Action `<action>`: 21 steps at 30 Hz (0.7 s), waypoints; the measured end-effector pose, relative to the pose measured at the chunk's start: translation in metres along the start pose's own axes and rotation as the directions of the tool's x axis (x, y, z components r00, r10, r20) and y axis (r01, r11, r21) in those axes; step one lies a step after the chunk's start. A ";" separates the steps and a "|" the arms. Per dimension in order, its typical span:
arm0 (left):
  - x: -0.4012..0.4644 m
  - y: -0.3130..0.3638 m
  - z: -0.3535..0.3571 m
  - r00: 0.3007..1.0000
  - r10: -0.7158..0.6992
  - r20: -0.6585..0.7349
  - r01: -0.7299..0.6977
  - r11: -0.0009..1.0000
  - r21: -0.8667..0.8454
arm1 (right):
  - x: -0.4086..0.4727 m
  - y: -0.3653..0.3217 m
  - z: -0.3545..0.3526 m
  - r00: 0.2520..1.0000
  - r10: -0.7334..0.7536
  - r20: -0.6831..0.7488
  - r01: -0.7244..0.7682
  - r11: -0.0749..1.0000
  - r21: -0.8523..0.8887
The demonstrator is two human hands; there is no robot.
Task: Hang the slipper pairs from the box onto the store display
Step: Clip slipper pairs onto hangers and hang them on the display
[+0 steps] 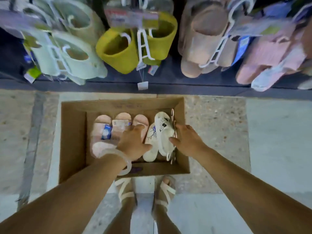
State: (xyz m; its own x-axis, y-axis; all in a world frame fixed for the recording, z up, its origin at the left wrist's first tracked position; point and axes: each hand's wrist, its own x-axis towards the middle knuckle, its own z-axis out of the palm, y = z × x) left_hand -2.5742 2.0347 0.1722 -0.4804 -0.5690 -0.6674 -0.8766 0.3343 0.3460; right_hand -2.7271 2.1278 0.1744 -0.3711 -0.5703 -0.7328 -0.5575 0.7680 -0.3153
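Observation:
An open cardboard box (72, 132) stands on the floor below the store display (168, 85). Inside lie pale pink slippers (101, 122) on the left and a white printed slipper pair (162, 132) on a hanger at the right. My left hand (133, 142) reaches into the box, fingers spread over the pink slippers beside the white pair. My right hand (185, 137) touches the right side of the white pair, thumb against it, fingers by the hanger. Whether either hand grips the pair is unclear.
On the display hang mint green slippers (72, 53), yellow slippers (135, 43), beige slippers (206, 36) and pink slippers (270, 53) on white hangers. A price tag (142, 85) dangles from the yellow pair. My sandalled feet (145, 191) stand just behind the box.

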 end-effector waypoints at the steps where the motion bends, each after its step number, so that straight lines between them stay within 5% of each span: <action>1: 0.014 -0.008 0.015 0.998 -0.034 0.046 0.035 0.999 -0.037 | 0.018 0.006 0.015 1.000 0.025 0.011 -0.025 0.999 0.029; 9: 0.109 -0.043 0.134 0.975 -0.096 0.198 0.139 0.967 -0.214 | 0.132 0.044 0.121 0.961 0.251 0.115 -0.276 0.844 0.460; 15: 0.163 -0.042 0.192 0.966 -0.142 0.217 0.224 0.879 -0.422 | 0.182 0.059 0.150 0.955 0.296 -0.007 -0.185 0.617 0.765; 17: 0.180 -0.040 0.203 0.942 -0.231 0.245 0.333 0.749 -0.573 | 0.193 0.063 0.156 0.952 0.304 0.034 -0.196 0.520 0.831; 21: 0.204 -0.045 0.222 0.828 -0.302 0.472 0.536 0.177 -0.826 | 0.203 0.071 0.165 0.950 0.294 0.104 -0.199 0.317 0.927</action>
State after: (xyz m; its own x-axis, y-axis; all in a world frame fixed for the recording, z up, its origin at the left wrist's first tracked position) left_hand -2.6270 2.0701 -0.1258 -0.1207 -0.2172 -0.9686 -0.4341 -0.8660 0.2483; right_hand -2.7197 2.1146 -0.0965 -0.4391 -0.2863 -0.8516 0.5858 0.6275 -0.5130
